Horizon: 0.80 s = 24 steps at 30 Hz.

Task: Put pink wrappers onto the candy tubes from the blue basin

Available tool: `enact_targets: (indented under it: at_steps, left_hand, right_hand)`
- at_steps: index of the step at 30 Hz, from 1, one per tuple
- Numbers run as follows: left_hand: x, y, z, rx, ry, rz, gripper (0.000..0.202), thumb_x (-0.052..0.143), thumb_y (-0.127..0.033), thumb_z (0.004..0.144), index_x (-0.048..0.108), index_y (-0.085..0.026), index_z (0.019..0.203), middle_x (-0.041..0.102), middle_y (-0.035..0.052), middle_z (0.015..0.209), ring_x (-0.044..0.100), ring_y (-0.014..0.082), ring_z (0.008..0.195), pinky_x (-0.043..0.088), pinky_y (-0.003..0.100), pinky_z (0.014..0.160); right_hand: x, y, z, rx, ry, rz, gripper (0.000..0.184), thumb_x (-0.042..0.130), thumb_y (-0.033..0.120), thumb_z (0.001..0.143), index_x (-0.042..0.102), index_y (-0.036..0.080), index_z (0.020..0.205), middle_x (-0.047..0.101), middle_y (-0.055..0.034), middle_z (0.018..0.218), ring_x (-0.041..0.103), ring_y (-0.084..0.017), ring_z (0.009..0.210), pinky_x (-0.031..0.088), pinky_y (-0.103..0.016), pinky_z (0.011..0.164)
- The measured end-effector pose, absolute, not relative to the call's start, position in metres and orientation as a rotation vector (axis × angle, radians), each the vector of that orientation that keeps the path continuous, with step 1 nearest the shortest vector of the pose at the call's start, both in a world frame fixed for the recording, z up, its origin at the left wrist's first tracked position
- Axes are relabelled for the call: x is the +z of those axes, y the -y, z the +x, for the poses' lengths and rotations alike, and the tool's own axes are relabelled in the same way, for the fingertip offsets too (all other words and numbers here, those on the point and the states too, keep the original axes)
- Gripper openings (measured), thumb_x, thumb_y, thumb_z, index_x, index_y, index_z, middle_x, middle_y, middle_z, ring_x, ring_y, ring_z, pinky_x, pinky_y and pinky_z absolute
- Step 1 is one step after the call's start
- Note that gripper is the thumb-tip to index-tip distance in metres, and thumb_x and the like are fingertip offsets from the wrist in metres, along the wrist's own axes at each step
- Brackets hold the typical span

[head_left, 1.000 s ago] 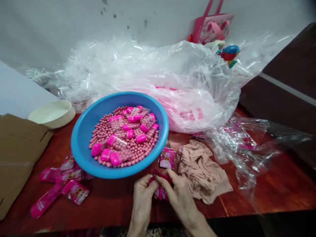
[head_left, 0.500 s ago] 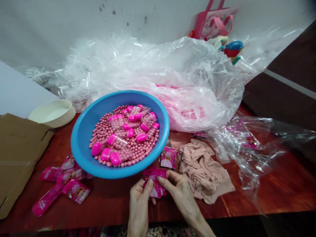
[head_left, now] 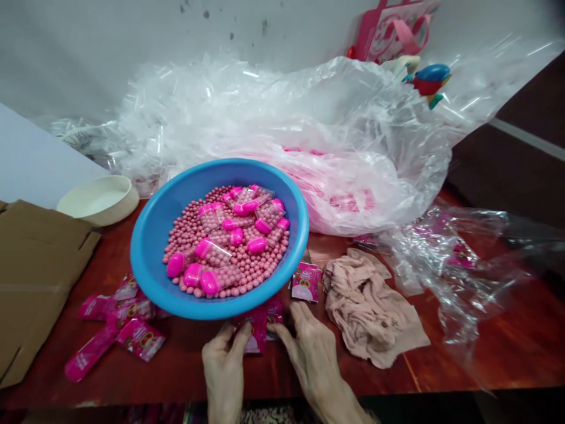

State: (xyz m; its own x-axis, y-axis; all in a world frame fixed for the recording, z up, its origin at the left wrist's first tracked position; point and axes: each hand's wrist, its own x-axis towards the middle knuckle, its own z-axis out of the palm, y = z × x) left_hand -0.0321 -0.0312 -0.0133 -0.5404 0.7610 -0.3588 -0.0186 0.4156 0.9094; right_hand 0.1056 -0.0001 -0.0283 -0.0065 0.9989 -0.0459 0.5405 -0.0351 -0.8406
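Left hand (head_left: 224,360): the thumb is lying on the edge of a pink packet (head_left: 256,339), the forefinger is standing apart from it; other fingers are hiding, so I cannot tell whether they are clamping it.
Right hand (head_left: 316,356): the thumb is pointing toward ten o'clock at a second packet (head_left: 276,310), forefinger apart; whether it is pinching anything I cannot tell.
Packets: both are sitting between the hands, by the bowl's near rim, probably low so the table (head_left: 176,386) is steadying them.
Third packet (head_left: 305,282): it is lying at one o'clock, just beyond the right fingertips, seemingly within easy reach.
Bowl (head_left: 219,311): it is standing at eleven o'clock, its wall evidently keeping the pink beads (head_left: 260,268) from rolling off; capped tubes (head_left: 215,252) are resting on them.
Cloth (head_left: 368,312): it is lying crumpled between two and three o'clock, perhaps for wiping.
Pile (head_left: 132,324): more packets are overlapping at nine o'clock, apparently leaving the middle for the hands.
Dish (head_left: 103,209): it is sitting at ten o'clock.
Plastic bag (head_left: 362,206): it is slumping at one o'clock, seemingly containing pink pieces.
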Motion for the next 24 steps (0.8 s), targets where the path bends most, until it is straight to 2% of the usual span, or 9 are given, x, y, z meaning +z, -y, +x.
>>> enact_targets:
  at_steps: [2,5,8,10,14,17,20,22,24]
  left_hand:
    - [-0.014,0.031,-0.031,1.213,-1.824,0.633,0.026,0.072,-0.037,0.067,0.075,-0.015,0.079,0.073,0.0038,0.07,0.063,0.0227,0.073,0.048,0.031,0.073]
    - [-0.015,0.031,-0.027,1.221,-1.789,0.631,0.026,0.072,-0.036,0.067,0.075,-0.014,0.081,0.073,0.0043,0.071,0.063,0.0222,0.071,0.049,0.03,0.07]
    - [-0.017,0.029,-0.023,1.219,-1.75,0.632,0.021,0.073,-0.033,0.067,0.075,-0.015,0.078,0.073,0.0027,0.069,0.061,0.0189,0.065,0.049,0.027,0.065]
    - [-0.018,0.028,-0.02,1.215,-1.724,0.638,0.017,0.073,-0.031,0.068,0.074,-0.016,0.074,0.071,0.0012,0.066,0.059,0.0163,0.061,0.048,0.025,0.061]
    - [-0.017,0.026,-0.021,1.186,-1.678,0.651,0.012,0.074,-0.028,0.065,0.073,-0.016,0.068,0.069,0.001,0.063,0.057,0.0149,0.059,0.046,0.024,0.059]
    - [-0.016,0.025,-0.025,1.139,-1.645,0.691,0.011,0.074,-0.026,0.063,0.073,-0.016,0.066,0.068,0.001,0.058,0.055,0.0147,0.054,0.044,0.024,0.052]
    - [-0.014,0.023,-0.028,1.129,-1.707,0.75,0.013,0.07,-0.028,0.068,0.071,-0.016,0.063,0.063,-0.0007,0.051,0.05,0.0137,0.047,0.04,0.024,0.047]
    - [-0.015,0.021,-0.026,1.139,-1.812,0.799,0.014,0.068,-0.03,0.07,0.07,-0.017,0.064,0.063,-0.0003,0.053,0.049,0.0147,0.048,0.041,0.026,0.048]
    - [-0.017,0.02,-0.021,1.148,-1.951,0.86,0.011,0.07,-0.029,0.069,0.07,-0.018,0.068,0.065,0.0021,0.06,0.053,0.0183,0.054,0.044,0.03,0.056]
  right_hand:
    - [-0.026,0.001,0.107,0.915,1.609,-1.631,0.034,0.048,0.051,0.084,0.061,0.02,0.081,0.065,-0.0103,0.08,0.062,-0.024,0.067,0.041,-0.03,0.056]
    - [-0.019,-0.001,0.108,0.962,1.564,-1.598,0.031,0.044,0.045,0.088,0.061,0.018,0.088,0.064,-0.0105,0.087,0.062,-0.023,0.072,0.044,-0.031,0.063]
    - [-0.014,-0.003,0.104,1.107,1.516,-1.539,0.022,0.057,0.04,0.082,0.06,0.018,0.076,0.062,-0.0034,0.073,0.059,-0.018,0.064,0.044,-0.026,0.058]
    - [-0.014,-0.004,0.1,1.227,1.473,-1.497,0.025,0.063,0.039,0.078,0.055,0.018,0.065,0.057,0.0023,0.059,0.054,-0.013,0.055,0.042,-0.023,0.051]
    - [-0.024,-0.004,0.098,1.389,1.393,-1.43,0.034,0.059,0.04,0.084,0.05,0.017,0.06,0.047,0.0081,0.051,0.047,-0.008,0.046,0.039,-0.02,0.046]
    - [-0.029,-0.005,0.102,1.42,1.359,-1.417,0.031,0.056,0.039,0.088,0.057,0.014,0.069,0.054,0.0066,0.059,0.052,-0.008,0.051,0.043,-0.022,0.05]
    - [-0.026,-0.009,0.11,1.377,1.307,-1.444,0.025,0.053,0.035,0.088,0.064,0.015,0.078,0.063,0.0015,0.07,0.056,-0.012,0.062,0.045,-0.025,0.059]
    - [-0.021,-0.012,0.116,1.327,1.262,-1.483,0.021,0.055,0.032,0.085,0.068,0.016,0.082,0.066,-0.0006,0.075,0.056,-0.014,0.066,0.044,-0.026,0.063]
    - [-0.018,-0.015,0.122,1.31,1.217,-1.518,0.019,0.058,0.033,0.082,0.068,0.017,0.081,0.065,-0.0005,0.071,0.054,-0.015,0.064,0.042,-0.025,0.061]
